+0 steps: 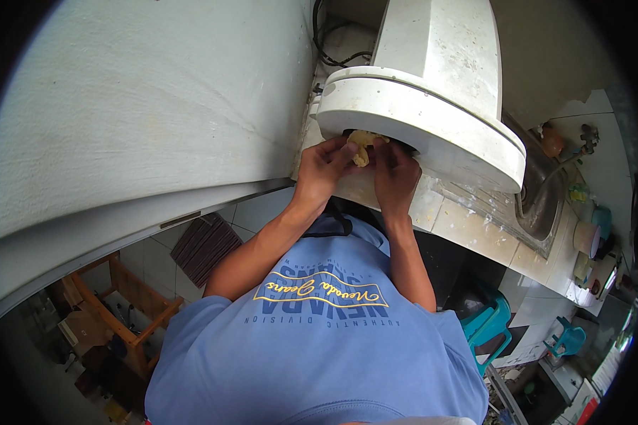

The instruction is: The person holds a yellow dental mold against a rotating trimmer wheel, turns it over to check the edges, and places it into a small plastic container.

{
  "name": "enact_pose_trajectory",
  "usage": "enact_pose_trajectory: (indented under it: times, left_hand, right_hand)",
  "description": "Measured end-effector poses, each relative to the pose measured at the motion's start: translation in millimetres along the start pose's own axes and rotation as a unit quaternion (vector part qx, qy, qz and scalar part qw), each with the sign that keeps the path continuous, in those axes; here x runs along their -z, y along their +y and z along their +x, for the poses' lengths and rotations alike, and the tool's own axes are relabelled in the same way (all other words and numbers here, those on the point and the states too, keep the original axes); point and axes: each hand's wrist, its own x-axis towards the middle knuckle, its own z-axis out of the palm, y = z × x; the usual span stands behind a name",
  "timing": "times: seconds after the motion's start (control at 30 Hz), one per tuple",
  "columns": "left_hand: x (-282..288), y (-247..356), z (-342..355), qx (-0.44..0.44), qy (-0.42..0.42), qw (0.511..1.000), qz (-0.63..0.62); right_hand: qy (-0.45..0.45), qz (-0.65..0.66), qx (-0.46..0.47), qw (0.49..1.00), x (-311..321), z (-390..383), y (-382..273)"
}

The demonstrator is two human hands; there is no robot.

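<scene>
Both my hands are raised at the edge of a white machine (pixel 422 117) with a large rounded head. Between them is a pale yellow lump that looks like dough (pixel 362 145), just under the machine's near rim. My left hand (pixel 324 164) pinches its left side, thumb on top. The fingers of my right hand (pixel 395 168) close on its right side. A dark gap shows behind the lump, below the head. What lies deeper under the machine is hidden.
The machine stands on a tiled counter (pixel 468 230) with pale specks. To the right is a metal sink (pixel 542 205) with a tap (pixel 588 138). A big white panel (pixel 149 99) rises close on my left. Behind me are a wooden frame (pixel 120 312) and teal plastic chairs (pixel 490 322).
</scene>
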Motion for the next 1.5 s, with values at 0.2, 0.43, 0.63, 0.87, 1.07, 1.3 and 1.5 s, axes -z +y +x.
enact_pose_trajectory:
  times: [0.2,0.43,0.63,0.87,1.07,1.3,1.5]
  left_hand:
    - [1,1,-4,-0.014,-0.005,1.000,-0.018]
    - [2,8,-18,-0.129,-0.013,0.986,0.101]
    - [-1,20,-28,-0.148,-0.055,0.960,0.230]
    - [-9,8,-7,0.040,-0.077,0.994,-0.065]
    - [-9,3,4,0.109,-0.047,0.971,-0.206]
    - [-15,1,10,0.084,-0.008,0.979,-0.186]
    - [-15,-6,17,0.085,0.010,0.979,-0.183]
  right_hand:
    - [-0.030,-0.011,0.001,0.999,0,2,1]
    - [-0.052,0.051,-0.025,0.997,27,-23,-21]
    - [-0.068,-0.014,0.094,0.993,41,-27,-26]
    - [-0.023,0.057,-0.056,0.997,39,-26,-6]
    - [-0.038,0.070,-0.040,0.996,35,-22,0]
    - [-0.019,0.033,-0.057,0.998,28,-14,0]
    - [0.003,0.002,-0.050,0.999,23,-11,1]
